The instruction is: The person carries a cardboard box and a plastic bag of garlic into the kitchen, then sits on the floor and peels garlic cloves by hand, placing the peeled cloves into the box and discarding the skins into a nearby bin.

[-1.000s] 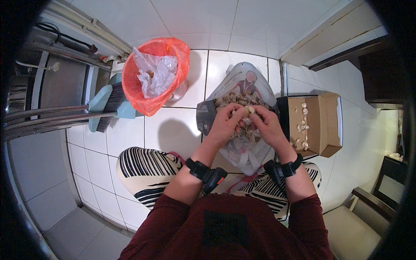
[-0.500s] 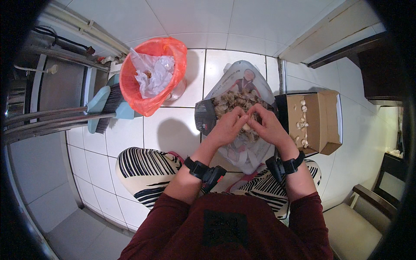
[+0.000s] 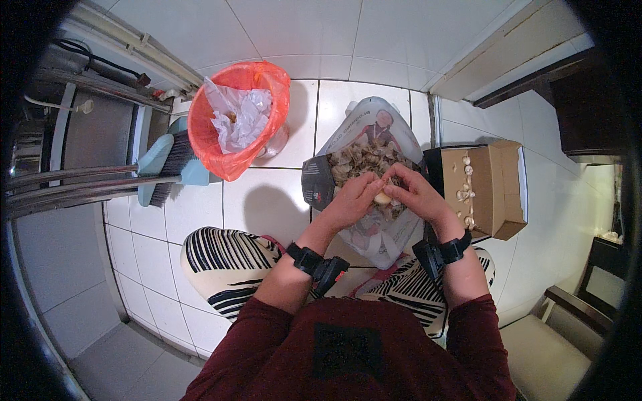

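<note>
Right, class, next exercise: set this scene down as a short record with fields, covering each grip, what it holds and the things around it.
Left grip: closed on a small pale piece
Right grip: closed on the same piece
Beneath: papery brownish skins heaped on or in a printed plastic bag; which is unclear
Right: open cardboard box with small pale bulbs inside
Upper left: red bin liner holding crumpled white material
Far left: light blue broom head
Floor: white tiles

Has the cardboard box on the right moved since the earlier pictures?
No. The cardboard box keeps the same place against the dark floor strip, with no visible shift either way.
</note>
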{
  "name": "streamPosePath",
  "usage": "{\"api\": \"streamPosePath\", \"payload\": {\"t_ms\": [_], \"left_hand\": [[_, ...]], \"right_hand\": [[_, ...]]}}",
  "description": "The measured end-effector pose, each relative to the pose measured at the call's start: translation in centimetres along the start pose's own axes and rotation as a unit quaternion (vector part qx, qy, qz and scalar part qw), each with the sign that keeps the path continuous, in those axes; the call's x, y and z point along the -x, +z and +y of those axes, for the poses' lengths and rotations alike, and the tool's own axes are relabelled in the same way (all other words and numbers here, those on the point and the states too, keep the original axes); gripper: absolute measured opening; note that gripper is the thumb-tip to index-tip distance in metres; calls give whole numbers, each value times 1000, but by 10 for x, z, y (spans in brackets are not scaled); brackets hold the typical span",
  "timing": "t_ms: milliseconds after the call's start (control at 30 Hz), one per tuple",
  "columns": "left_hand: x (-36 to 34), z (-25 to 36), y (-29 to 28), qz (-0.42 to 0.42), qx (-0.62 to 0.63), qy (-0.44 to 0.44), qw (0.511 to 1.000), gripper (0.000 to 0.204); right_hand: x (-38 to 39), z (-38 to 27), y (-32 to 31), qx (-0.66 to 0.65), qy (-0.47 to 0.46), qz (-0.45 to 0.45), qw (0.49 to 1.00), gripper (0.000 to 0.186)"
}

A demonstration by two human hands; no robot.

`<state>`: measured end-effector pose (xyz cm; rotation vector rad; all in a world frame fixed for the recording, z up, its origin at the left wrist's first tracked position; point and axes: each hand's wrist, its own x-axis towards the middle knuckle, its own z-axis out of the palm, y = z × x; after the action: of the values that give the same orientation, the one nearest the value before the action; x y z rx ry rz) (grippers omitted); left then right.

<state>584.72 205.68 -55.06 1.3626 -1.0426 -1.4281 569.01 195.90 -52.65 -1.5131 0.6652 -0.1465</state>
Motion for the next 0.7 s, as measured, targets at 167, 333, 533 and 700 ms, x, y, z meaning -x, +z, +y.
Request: {"api": "streamPosePath", "payload": {"t_ms": [167,333,533,700], "left_hand": [[1,-1,0,-30,248,-94,964,25],[0,-1,0,-9,280,-106,954,19],[-4,-2,-9,18,409,-88,908,18],[-5,-2,-7,60,424,-97,898,17]], "right_hand": [[0,-3,3,-85,-14,-9,996,19],[-1,-6,4,18,6,-2,1000,21],[-4,-10,7,-36,5,47,998,23],[-6,-9,10,120,-24,127,984,20]]}}
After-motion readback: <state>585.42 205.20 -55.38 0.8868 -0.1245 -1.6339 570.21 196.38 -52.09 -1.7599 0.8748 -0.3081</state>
